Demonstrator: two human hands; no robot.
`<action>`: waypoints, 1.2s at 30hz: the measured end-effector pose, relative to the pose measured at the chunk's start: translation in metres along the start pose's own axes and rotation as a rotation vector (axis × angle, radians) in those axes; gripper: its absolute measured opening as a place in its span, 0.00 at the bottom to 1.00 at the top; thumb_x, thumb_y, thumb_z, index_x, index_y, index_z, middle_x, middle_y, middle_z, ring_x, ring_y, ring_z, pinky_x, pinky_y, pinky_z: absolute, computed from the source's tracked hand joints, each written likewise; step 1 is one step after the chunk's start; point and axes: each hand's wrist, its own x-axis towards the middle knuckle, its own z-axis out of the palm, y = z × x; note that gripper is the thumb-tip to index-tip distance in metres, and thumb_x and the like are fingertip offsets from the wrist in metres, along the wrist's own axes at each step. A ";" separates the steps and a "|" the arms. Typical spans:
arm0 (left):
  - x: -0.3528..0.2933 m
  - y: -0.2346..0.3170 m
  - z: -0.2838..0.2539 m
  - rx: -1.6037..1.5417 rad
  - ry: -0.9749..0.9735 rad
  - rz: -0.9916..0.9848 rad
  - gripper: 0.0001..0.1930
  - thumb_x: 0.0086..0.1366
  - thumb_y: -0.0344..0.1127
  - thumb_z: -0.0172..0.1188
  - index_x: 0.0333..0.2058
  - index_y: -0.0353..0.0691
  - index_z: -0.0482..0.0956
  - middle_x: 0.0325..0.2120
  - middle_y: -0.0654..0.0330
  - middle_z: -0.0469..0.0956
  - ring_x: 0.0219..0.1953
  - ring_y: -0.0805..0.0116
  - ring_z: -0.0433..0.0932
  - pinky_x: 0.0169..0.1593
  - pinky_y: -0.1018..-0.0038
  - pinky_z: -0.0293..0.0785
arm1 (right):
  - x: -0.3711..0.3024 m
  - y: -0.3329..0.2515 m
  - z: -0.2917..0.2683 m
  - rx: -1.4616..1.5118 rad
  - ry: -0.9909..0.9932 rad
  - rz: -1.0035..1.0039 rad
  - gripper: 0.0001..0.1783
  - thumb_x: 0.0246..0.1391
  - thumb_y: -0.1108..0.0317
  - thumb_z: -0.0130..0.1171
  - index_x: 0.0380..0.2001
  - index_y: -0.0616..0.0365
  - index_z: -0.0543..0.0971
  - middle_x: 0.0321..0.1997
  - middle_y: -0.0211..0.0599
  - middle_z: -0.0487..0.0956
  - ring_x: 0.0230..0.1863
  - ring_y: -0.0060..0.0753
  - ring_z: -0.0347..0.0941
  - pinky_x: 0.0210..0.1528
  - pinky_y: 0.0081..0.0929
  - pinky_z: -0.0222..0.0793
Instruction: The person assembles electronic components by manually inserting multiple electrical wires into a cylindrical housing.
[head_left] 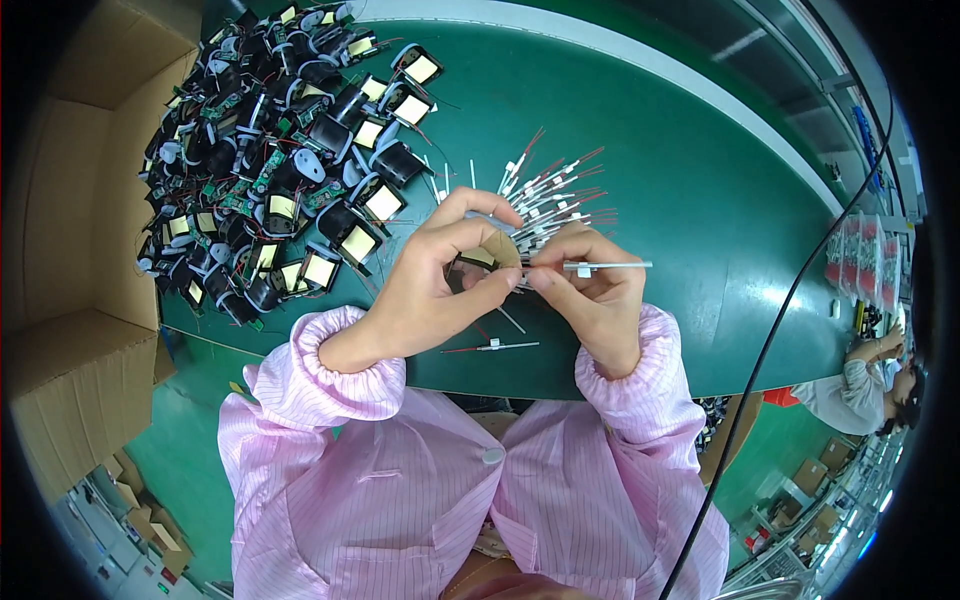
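Note:
My left hand (425,275) curls round a small black housing with a yellow pad (478,258), partly hidden by the fingers. Its thumb and fingertip meet those of my right hand (600,300) above the green table. Between the thumb and fingers of my right hand is a white-sleeved wire lead with a small white connector (610,266), its free end pointing right. What the touching fingertips pinch is too small to tell. Just beyond lies a fanned pile of similar leads (550,195) with red ends. A single lead (495,346) rests near the table's front edge.
A large heap of black housings (290,160) with wires, green boards and yellow pads covers the table's left side. An open cardboard box (110,200) stands left of it. A black cable (770,330) hangs at the right. Another person (855,390) sits far right.

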 end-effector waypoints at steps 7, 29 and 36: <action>0.001 0.002 -0.001 0.101 0.001 0.054 0.03 0.55 0.24 0.62 0.29 0.37 0.78 0.46 0.61 0.69 0.30 0.84 0.68 0.27 0.84 0.61 | -0.001 -0.007 0.002 -0.004 0.092 0.010 0.07 0.47 0.86 0.62 0.31 0.67 0.78 0.31 0.37 0.77 0.32 0.23 0.72 0.33 0.18 0.67; 0.003 -0.015 0.009 0.194 0.088 0.435 0.19 0.50 0.22 0.69 0.42 0.32 0.75 0.45 0.47 0.76 0.43 0.59 0.80 0.45 0.71 0.76 | -0.006 -0.014 -0.007 0.084 0.129 -0.025 0.07 0.49 0.87 0.58 0.32 0.67 0.76 0.40 0.45 0.77 0.43 0.34 0.76 0.48 0.31 0.74; 0.003 -0.015 0.005 0.237 -0.074 0.446 0.20 0.54 0.19 0.63 0.45 0.31 0.69 0.50 0.41 0.69 0.48 0.54 0.77 0.50 0.63 0.76 | -0.008 -0.020 -0.007 0.009 0.144 -0.085 0.08 0.45 0.88 0.60 0.31 0.68 0.76 0.38 0.45 0.77 0.42 0.36 0.77 0.46 0.29 0.74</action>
